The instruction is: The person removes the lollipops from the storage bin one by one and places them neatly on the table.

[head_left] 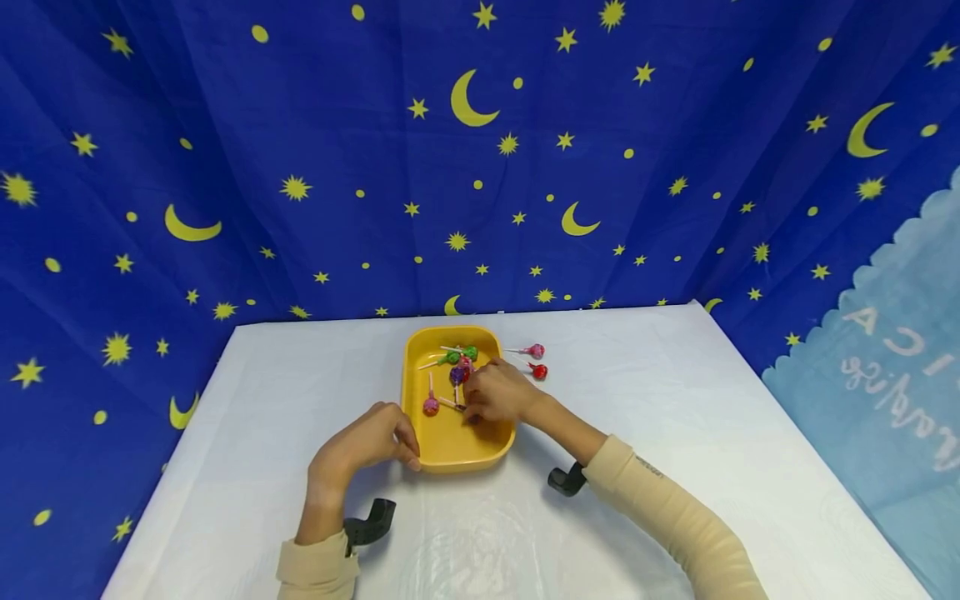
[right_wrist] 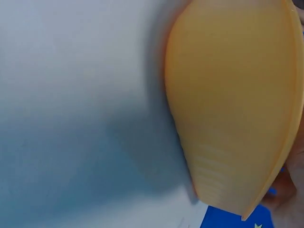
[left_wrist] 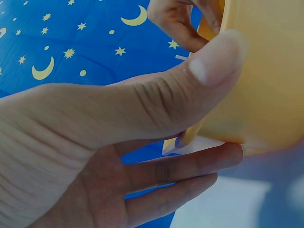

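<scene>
A yellow plastic tray stands on the white table with several wrapped lollipops in it. Green lollipops lie toward its far end, a purple lollipop near the middle, and a pink lollipop toward the left wall. My left hand holds the tray's near left corner, its thumb against the rim. Inside the tray, my right hand reaches down among the lollipops with bent fingers. Its fingertips are hidden, so whether they pinch a lollipop does not show. In the right wrist view the tray wall covers most of that hand.
Just right of the tray, a pink lollipop and a red lollipop lie on the white table. Behind the table hangs a blue curtain with yellow moons and stars. Black wrist mounts jut from both wrists.
</scene>
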A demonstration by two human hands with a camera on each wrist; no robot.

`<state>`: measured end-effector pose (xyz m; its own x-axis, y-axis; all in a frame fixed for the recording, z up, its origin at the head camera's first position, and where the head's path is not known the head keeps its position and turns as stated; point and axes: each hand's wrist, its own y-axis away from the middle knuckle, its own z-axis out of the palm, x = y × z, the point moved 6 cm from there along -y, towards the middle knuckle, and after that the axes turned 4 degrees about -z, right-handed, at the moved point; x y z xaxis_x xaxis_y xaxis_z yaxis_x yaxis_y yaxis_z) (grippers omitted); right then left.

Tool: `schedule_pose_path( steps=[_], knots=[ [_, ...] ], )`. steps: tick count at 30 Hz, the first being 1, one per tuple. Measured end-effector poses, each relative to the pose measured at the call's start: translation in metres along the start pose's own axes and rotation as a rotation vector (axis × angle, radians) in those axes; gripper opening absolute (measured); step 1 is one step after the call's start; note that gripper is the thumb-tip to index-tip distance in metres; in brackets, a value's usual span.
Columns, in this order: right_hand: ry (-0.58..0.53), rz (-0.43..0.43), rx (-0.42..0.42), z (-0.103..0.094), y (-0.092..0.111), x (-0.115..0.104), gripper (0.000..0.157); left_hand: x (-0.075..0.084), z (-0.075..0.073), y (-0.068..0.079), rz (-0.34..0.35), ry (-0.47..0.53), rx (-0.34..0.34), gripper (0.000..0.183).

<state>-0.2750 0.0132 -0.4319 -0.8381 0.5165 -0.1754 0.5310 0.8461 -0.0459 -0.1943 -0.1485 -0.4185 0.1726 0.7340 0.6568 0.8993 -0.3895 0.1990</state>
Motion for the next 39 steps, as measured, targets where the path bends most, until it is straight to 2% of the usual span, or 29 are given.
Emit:
schedule_pose_path(
  steps=[3, 7, 10, 14, 29, 39],
  knots=[
    [0.034, 0.063, -0.052, 0.006, 0.001, 0.003, 0.022, 0.001, 0.000, 0.000, 0.005, -0.002, -0.001, 0.011],
    [0.035, 0.053, -0.102, 0.011, 0.001, 0.002, 0.021, 0.000, 0.001, -0.001, -0.013, -0.009, 0.000, 0.011],
    [0.026, 0.024, -0.090, 0.010, 0.001, 0.001, 0.019, 0.000, 0.000, -0.001, -0.025, -0.014, 0.005, 0.012],
    [0.011, 0.027, -0.081, 0.010, 0.002, 0.001, 0.017, 0.000, 0.000, -0.001, -0.023, -0.019, 0.007, 0.012],
    [0.039, 0.069, -0.165, 0.014, 0.004, -0.003, 0.020, 0.000, 0.001, -0.002, 0.005, -0.022, 0.010, 0.012],
    [-0.002, 0.083, -0.124, 0.011, 0.003, -0.002, 0.014, -0.002, 0.000, -0.002, 0.004, -0.016, 0.005, 0.012]
  ],
)
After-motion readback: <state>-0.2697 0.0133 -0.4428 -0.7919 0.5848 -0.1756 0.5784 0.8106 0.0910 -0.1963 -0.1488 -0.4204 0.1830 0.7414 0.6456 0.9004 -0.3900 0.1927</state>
